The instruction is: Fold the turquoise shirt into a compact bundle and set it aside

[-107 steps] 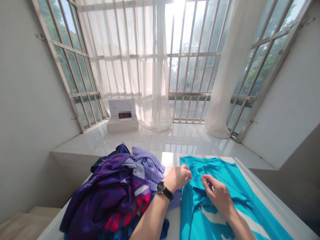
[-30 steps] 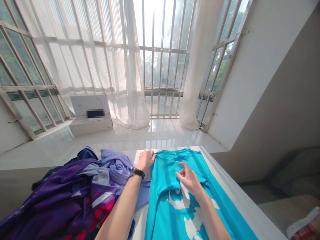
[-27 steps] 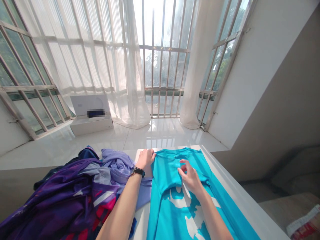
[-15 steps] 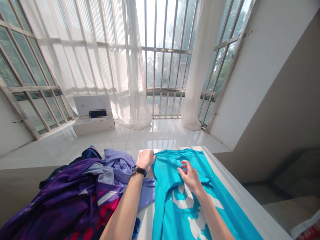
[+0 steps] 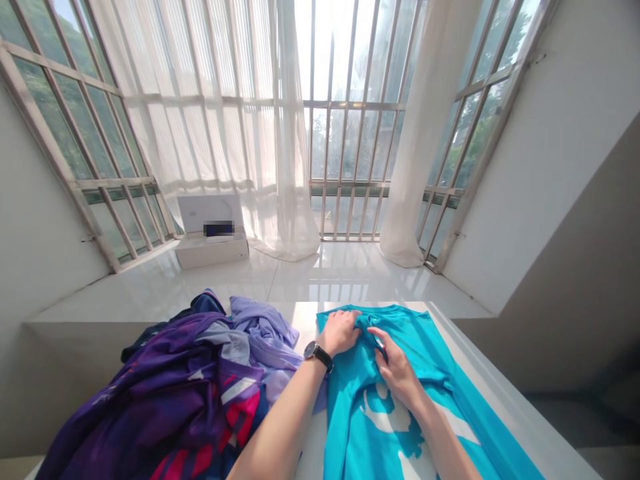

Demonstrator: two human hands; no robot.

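Taking the middle of the view as the centre of a clock face, a turquoise shirt lies at five o'clock, spread on a white table, its collar end away from the person and its near end running out of view. A white print shows on its front, and creases cross the cloth above it.

The left hand rests on the shirt toward its ten o'clock corner, just below the collar, palm down with its fingers bent; whether it pinches any cloth I cannot tell. A watch with a dark strap circles that wrist. The right hand is just beside it, over the shirt's middle, half open, with thumb and forefinger parted and nothing clearly gripped; whether its fingertips touch the cloth I cannot tell.

At eight o'clock sits a rumpled heap of clothes, mostly dark purple with lilac and pink parts. At nine o'clock an open white box stands on the window ledge, its contents blurred. Sheer curtains hang at ten and two o'clock.
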